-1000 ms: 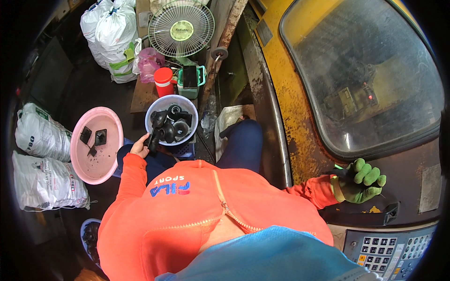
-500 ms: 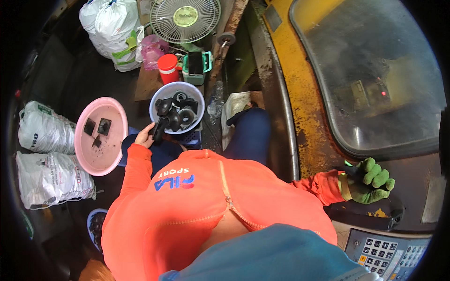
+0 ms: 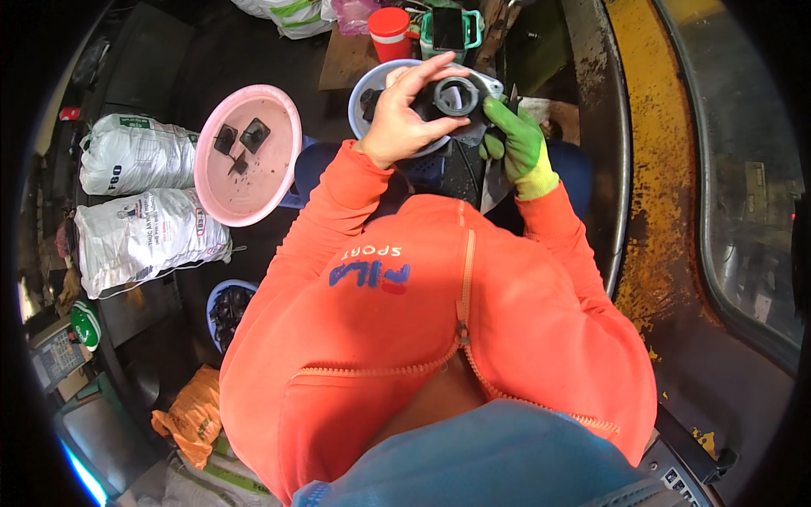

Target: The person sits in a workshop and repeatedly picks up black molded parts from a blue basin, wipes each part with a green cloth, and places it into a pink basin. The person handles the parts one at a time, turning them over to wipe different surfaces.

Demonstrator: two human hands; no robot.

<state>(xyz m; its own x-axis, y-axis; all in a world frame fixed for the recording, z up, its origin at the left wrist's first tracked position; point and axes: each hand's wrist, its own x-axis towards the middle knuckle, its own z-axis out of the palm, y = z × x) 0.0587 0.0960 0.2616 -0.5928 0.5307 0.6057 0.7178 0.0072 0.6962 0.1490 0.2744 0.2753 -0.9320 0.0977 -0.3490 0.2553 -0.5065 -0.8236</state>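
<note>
My bare left hand [image 3: 404,114] grips a black moulded part with a round ring opening [image 3: 456,96], held up over the pale blue basin [image 3: 363,89]. My right hand [image 3: 517,139], in a green and yellow glove, is closed close beside the part. A slim dark, blade-like piece [image 3: 514,100] shows by its fingers; what exactly it holds I cannot make out. A grey end [image 3: 486,83] sticks out between the hands; whether it belongs to the part is unclear. More black parts [image 3: 369,103] lie in the basin, mostly hidden by my left hand.
Left of me stands a pink basin [image 3: 290,160] with a few black pieces, beside white sacks [image 3: 152,237]. A red cup [image 3: 390,35] and a green container [image 3: 473,29] stand ahead. Rusty yellow machinery [image 3: 655,169] runs along my right. A blue tub [image 3: 221,291] sits behind left.
My left hand has raised the black part from beside the basin. My gloved right hand has come in from the machine at the right to meet it. The view has shifted left.
</note>
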